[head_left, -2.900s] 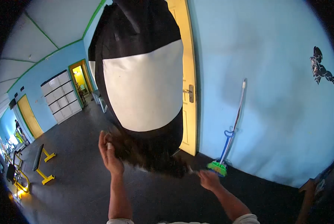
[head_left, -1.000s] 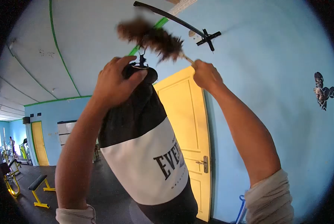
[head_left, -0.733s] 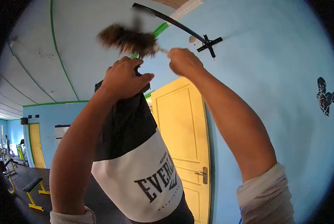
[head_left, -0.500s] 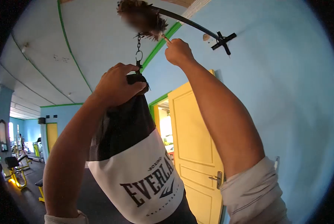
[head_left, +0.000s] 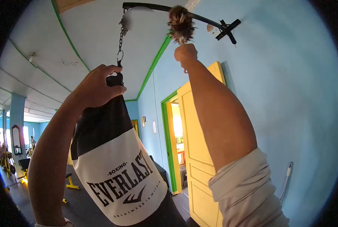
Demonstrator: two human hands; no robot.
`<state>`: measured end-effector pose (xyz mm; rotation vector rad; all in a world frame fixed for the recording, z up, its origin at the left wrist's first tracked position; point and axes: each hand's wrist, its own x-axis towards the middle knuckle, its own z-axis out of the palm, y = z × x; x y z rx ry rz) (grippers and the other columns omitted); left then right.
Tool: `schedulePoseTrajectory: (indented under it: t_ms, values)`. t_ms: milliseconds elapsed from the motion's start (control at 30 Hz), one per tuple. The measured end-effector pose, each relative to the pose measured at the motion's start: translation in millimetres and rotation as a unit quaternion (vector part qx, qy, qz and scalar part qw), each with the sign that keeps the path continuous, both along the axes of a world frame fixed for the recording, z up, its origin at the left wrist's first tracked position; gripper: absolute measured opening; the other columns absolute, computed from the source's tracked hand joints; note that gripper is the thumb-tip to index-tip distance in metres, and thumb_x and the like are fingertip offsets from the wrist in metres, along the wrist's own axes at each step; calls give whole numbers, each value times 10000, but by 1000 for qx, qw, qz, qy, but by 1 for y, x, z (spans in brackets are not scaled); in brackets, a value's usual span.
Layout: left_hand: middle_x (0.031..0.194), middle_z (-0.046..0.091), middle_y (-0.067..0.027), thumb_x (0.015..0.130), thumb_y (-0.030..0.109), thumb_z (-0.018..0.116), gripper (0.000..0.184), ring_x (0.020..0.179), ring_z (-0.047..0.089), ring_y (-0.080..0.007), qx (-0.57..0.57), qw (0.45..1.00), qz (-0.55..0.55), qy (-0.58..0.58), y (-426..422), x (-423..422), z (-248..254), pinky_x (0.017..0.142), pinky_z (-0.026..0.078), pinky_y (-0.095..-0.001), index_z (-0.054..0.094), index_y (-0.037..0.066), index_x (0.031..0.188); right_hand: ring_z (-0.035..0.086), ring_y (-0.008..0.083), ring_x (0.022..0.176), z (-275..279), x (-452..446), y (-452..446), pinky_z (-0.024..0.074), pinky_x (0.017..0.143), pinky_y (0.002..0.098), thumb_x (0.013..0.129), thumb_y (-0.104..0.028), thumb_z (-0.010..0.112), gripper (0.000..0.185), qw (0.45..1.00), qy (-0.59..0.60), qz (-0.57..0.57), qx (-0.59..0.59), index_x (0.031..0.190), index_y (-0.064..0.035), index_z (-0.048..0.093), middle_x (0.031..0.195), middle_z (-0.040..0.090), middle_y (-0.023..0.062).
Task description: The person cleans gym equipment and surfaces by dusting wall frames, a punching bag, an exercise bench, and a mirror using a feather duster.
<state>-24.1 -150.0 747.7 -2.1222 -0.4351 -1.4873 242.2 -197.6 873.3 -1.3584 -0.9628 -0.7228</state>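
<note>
Pillar mirror (head_left: 16,140): at the far left, with gym equipment (head_left: 24,166) beyond the left forearm.
Floor (head_left: 84,204): dark, running up to the bag's left edge.
Left hand (head_left: 99,85): at the bag's gathered top, fingers and thumb moderately apart with black material between them.
Punching bag (head_left: 119,178): under the left hand, tilted, its top to the left and its lower end to the right; black above and below a white band.
Writing: "-BOXING-", "EVERLAST", a pointed logo, then "GREATNESS IS WITHIN" in small letters along the band's lower edge.
Chain (head_left: 120,42): rises from the ring above the bag to the tip of the black wall arm (head_left: 161,7); a blurred grey patch sits beside it.
Gap between hands: open air, crossed behind by the green ceiling trim (head_left: 152,68).
Doorway (head_left: 178,128): green-edged, right of the bag; the yellow door (head_left: 199,159) stands open, partly behind the right forearm.
Right hand (head_left: 186,55): closed in a narrow fist around the handle of the feather duster (head_left: 181,24).
Duster: upright, head overlapping the arm in view; contact cannot be told.
Change: the duster has moved right from over the chain, and the full brand name now shows.
Pole (head_left: 288,178): by the blue wall (head_left: 290,113), far right.
</note>
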Motion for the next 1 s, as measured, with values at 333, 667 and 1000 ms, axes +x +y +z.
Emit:
schedulePoseTrajectory:
  t_ms: [333, 667, 1000]
  values:
    - [1195, 506, -150, 770, 149, 623, 520, 1091, 511, -255, 75, 992, -54, 85, 44, -27, 2, 940, 403, -370, 453, 53, 1252, 585, 352, 918, -157, 16, 92, 451, 861, 415, 738, -68, 523, 250, 965, -250, 58, 59, 962, 9, 603, 975, 609, 202]
    - [1287, 471, -188, 803, 446, 602, 604, 1228, 405, -358, 237, 936, 120, 233, 5, -42, -145, 1019, 300, -522, 476, 77, 1265, 646, 304, 825, -621, -31, -16, 510, 712, 408, 869, -110, 519, 277, 894, 294, 275, -198, 1146, -88, 526, 950, 626, 194]
    - [1392, 341, -141, 833, 451, 493, 565, 1303, 267, -390, 118, 949, 165, 242, -16, -33, -319, 1047, 191, -613, 391, 162, 1309, 562, 160, 531, -748, -66, -119, 444, 460, 280, 890, -44, 506, 254, 872, 286, 226, -325, 1143, -17, 490, 759, 597, 111]
